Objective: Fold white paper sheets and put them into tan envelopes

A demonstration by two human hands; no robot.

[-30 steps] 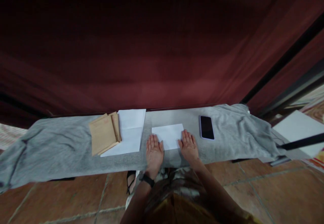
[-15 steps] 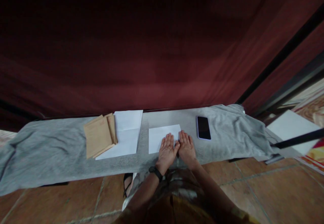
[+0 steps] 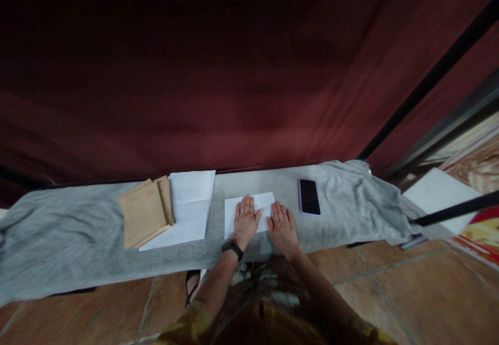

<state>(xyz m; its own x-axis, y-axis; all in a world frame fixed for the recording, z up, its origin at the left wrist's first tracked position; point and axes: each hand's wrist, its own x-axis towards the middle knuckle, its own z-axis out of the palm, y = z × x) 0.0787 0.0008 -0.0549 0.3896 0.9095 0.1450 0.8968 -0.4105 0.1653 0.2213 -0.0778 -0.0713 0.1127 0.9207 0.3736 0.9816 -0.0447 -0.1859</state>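
Currently, you have the small white sheet (image 3: 265, 207) lying on the cloth-covered worktop (image 3: 249, 181), directly in front of you. Your left hand (image 3: 246, 223) rests palm down over its middle, fingers straight and pointing away from you. Your right hand (image 3: 284, 230) lies palm down at the sheet's right edge, with the thumb at or just over that edge. The grip of each hand is fully extended: the fingers are straight, the thumbs stand off to the side, and neither hand has hold of anything.

The step in hand appears to be pressing or smoothing the sheet, with the right hand steadying its edge. Whether the sheet is single or folded cannot be told from this view.

For the next move, keep the palms level and the pressure even; dragging a palm sideways could shift the sheet on the soft cloth. Should you need to lift it, first raise the left hand clear, then pinch an edge between thumb and fingers.

To your left, the brown envelopes (image 3: 144, 212) overlap the larger white sheets (image 3: 191, 204); avoid catching either with your left forearm. To your right, the phone (image 3: 310, 197) lies near the right hand, not touching it.
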